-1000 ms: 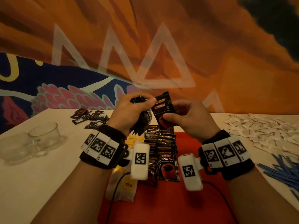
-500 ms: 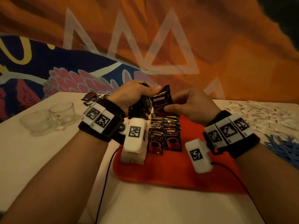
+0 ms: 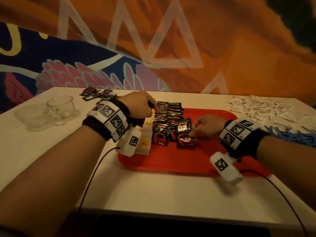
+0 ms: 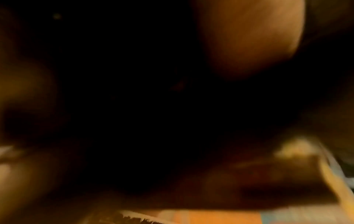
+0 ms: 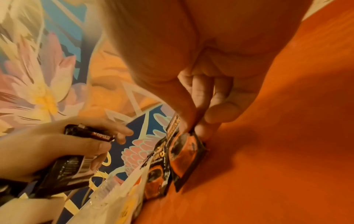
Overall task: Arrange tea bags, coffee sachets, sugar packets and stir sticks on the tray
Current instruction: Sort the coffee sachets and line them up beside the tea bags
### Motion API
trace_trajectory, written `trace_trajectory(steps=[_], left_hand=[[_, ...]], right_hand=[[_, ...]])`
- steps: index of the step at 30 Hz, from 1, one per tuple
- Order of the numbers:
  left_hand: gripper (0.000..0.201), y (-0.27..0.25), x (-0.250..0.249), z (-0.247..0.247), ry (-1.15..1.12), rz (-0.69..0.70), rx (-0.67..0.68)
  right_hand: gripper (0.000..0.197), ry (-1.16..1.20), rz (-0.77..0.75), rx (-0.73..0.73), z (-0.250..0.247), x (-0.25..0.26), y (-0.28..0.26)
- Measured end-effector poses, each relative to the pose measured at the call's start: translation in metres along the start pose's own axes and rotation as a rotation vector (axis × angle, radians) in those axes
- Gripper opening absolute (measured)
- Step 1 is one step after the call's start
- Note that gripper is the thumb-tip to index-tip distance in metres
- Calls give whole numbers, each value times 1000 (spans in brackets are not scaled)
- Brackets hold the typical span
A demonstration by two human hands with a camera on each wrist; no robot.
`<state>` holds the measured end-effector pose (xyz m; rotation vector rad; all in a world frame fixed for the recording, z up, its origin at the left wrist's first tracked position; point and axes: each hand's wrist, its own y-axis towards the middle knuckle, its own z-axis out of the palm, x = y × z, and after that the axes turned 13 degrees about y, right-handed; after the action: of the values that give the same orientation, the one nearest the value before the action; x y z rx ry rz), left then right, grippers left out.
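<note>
Your right hand point(image 3: 206, 128) pinches one coffee sachet point(image 3: 185, 135) by its near right corner, thumb and fingertips point(image 5: 199, 128) closed on the sealed edge, and the sachet lies low on the red tray point(image 3: 171, 161), at the near end of the right-hand row of sachets point(image 3: 171, 113). Judge it as light and limp: a thin glossy foil packet with loose powder inside, so it will sag and swing from one corner and can slide on the foil of its neighbours. The flat crimped seam is the best place to hold it, since it is stiff and gives the fingers something to bite on; a grip on the puffed middle would probably slip.

Your left hand point(image 3: 140, 106) is clenched round a bundle of sachets point(image 5: 76, 163), held above the far left part of the tray. The right wrist view shows the fingers wrapped round the dark packets; the left wrist view is too dark to add anything. A loose bundle like that is likely to fan out and shed packets if the grip slackens.

Left of the rows, pale tea bags point(image 3: 144, 142) lie at the tray's left edge. The white sugar packets point(image 3: 266, 108) are scattered on the table point(image 3: 153, 190) at far right, with the blue stir sticks point(image 3: 287, 134) just nearer, all off the tray. A few more sachets lie on the table at far left.
</note>
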<state>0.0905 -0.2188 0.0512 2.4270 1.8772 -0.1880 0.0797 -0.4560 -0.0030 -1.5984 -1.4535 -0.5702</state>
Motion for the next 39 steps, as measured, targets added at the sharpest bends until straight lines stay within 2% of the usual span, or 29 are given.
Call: trace_trajectory(steps=[4, 8, 10, 17, 27, 30, 32, 34, 36, 38, 39], left_hand=[[41, 6, -10, 10, 290, 134, 36], [72, 10, -16, 26, 517, 169, 87], [78, 11, -18, 34, 592, 182, 97], [63, 10, -21, 49, 708, 159, 68], [64, 13, -14, 41, 581, 143, 72], [51, 13, -10, 26, 377, 112, 12], [41, 12, -6, 14, 130, 63, -55], [36, 12, -3, 3, -236, 0, -129], [37, 8, -3, -5, -742, -17, -140], [39, 6, -3, -9, -1146, 53, -128], [41, 6, -3, -10, -1273, 100, -116]], right_hand=[[7, 38, 37, 30, 10, 0, 3], [12, 68, 77, 20, 19, 1, 5], [16, 67, 88, 23, 22, 3, 6], [17, 18, 58, 13, 26, 8, 10], [25, -22, 65, 33, 26, 7, 18], [23, -23, 49, -9, 22, 6, 21], [22, -66, -17, -74, 17, 8, 19], [24, 52, -113, -117, 12, 15, 15], [29, 316, -215, -59, 13, 26, 8], [35, 557, -291, 42, 21, 40, -2], [37, 621, -328, 64, 26, 47, -6]])
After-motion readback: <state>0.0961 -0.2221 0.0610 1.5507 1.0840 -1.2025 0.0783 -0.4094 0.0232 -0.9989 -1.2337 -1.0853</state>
